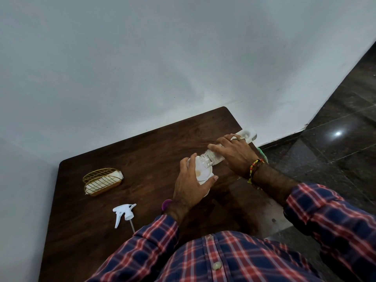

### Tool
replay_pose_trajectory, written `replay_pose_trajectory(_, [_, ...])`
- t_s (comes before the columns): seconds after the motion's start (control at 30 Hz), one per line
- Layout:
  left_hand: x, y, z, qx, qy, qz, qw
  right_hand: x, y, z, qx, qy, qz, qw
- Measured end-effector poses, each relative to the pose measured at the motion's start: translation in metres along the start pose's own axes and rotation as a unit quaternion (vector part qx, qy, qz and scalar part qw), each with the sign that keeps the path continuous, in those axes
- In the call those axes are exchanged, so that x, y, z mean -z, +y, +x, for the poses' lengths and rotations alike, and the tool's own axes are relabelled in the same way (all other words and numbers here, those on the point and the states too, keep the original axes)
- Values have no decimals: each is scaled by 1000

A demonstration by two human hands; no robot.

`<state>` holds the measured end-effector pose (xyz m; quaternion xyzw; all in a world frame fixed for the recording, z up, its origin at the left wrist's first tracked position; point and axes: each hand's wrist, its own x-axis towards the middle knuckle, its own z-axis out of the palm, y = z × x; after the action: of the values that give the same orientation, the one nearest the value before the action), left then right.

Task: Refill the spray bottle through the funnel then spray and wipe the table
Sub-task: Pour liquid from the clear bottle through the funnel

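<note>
Fingers [191,165] of the left hand [189,192] curled round a white plastic funnel [203,169] at frame centre, gripping its rim. Right hand [234,153] grasped a clear plastic bottle [209,158], tipped with its open neck over the funnel's bowl. On the dark wooden tabletop [142,151], a white trigger sprayer head [124,213] lay at lower left, well apart; a gold wire holder [101,181] with white cloths stood further left. Whatever sat beneath the funnel was hidden by the left hand. A purple thing [166,203] by the left wrist was hard to make out.
</note>
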<state>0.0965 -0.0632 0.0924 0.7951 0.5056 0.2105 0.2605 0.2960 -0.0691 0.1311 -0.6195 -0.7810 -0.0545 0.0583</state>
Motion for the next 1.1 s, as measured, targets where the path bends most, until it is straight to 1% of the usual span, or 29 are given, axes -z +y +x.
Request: replay_pose_trajectory(1.1, [2,2,0,-2,4,1,1000,-2,2,2,6,13,-7,1000])
